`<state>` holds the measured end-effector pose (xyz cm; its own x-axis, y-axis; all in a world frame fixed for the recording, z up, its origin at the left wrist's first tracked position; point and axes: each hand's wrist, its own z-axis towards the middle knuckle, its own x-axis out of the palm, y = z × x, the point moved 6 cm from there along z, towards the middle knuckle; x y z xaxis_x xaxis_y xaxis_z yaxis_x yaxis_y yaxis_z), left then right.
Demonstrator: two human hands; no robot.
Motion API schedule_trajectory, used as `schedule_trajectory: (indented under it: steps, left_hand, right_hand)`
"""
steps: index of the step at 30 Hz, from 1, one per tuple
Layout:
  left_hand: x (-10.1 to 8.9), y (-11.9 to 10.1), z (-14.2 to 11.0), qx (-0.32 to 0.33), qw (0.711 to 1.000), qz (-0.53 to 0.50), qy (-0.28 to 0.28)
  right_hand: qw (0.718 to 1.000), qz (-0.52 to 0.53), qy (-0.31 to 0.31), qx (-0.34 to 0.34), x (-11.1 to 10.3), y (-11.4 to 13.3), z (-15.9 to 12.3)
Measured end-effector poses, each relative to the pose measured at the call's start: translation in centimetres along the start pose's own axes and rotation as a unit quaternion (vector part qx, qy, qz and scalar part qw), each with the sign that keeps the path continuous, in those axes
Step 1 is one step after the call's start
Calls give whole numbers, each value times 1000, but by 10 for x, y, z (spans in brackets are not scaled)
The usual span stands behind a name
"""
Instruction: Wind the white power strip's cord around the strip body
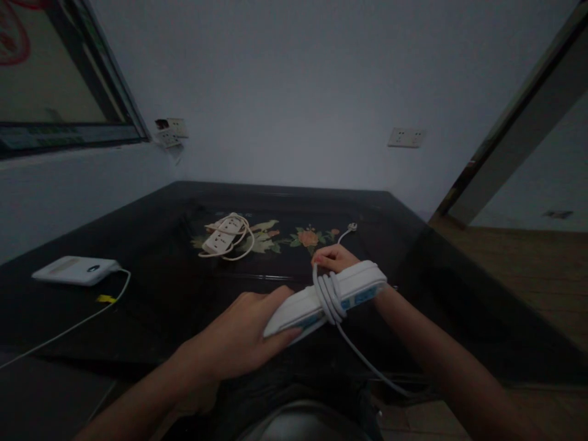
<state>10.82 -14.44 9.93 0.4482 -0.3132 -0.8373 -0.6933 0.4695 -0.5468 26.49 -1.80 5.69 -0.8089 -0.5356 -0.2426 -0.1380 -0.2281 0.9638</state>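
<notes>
My left hand (257,327) grips one end of a white power strip (358,278) with blue on its socket side, held tilted above the dark table. A pale grey cord (328,297) is wound several turns around the strip's middle. Behind the strip, my right hand (335,257) pinches the cord near the top of these turns. Past that hand, a length of cord ends in a plug (351,227) over the table. Another stretch of cord hangs from the strip toward the lower right. Part of my right wrist is hidden by the strip.
On the black flower-patterned table (285,199) lies a second power strip (223,236) with its cord looped around it. A white power bank (76,271) with a cable rests at the left, near a yellow scrap (106,299). Wall sockets (407,138) are at the back.
</notes>
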Motion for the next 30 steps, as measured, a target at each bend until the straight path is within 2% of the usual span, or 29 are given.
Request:
schedule_trajectory:
  steps: [5, 7, 9, 11, 15, 17, 19, 21, 24, 27, 29, 30]
  left_hand:
    - [-17, 17, 12, 14, 987, -119, -109]
    - [-21, 26, 15, 9, 968, -212, -138]
    - [-23, 37, 18, -7, 943, -297, -153]
    - [-27, 52, 21, -27, 918, -349, -186]
    - [-46, 90, 24, -55, 863, -409, -292]
    - [-53, 105, 24, -67, 851, -418, -311]
    - [-56, 115, 23, -77, 852, -416, -308]
    - [-57, 123, 21, -88, 853, -410, -310]
    - [-61, 136, 16, -101, 862, -370, -330]
    - [-71, 156, 8, -148, 886, -225, -377]
    - [-77, 168, 2, -196, 892, -97, -395]
    - [-78, 172, 1, -214, 894, -49, -391]
  right_hand:
    - [998, 9, -65, -5, 1, -9, -13]
    - [999, 17, -45, 1, 7, -8, -16]
    - [999, 36, 0, 15, 14, -6, -18]
    - [998, 50, 27, 34, 15, -4, -22]
    - [998, -12, -22, 63, -5, 10, -36]
    - [993, -92, -67, 44, -20, 28, -43]
    - [983, -157, -92, 27, -34, 46, -47]
    - [972, -216, -89, 21, -47, 60, -49]
    - [938, -332, -90, 47, -70, 68, -55]
    - [872, -469, -129, 51, -87, 83, -70]
    - [840, -523, -143, 0, -83, 103, -80]
    - [834, -533, -134, -44, -75, 115, -85]
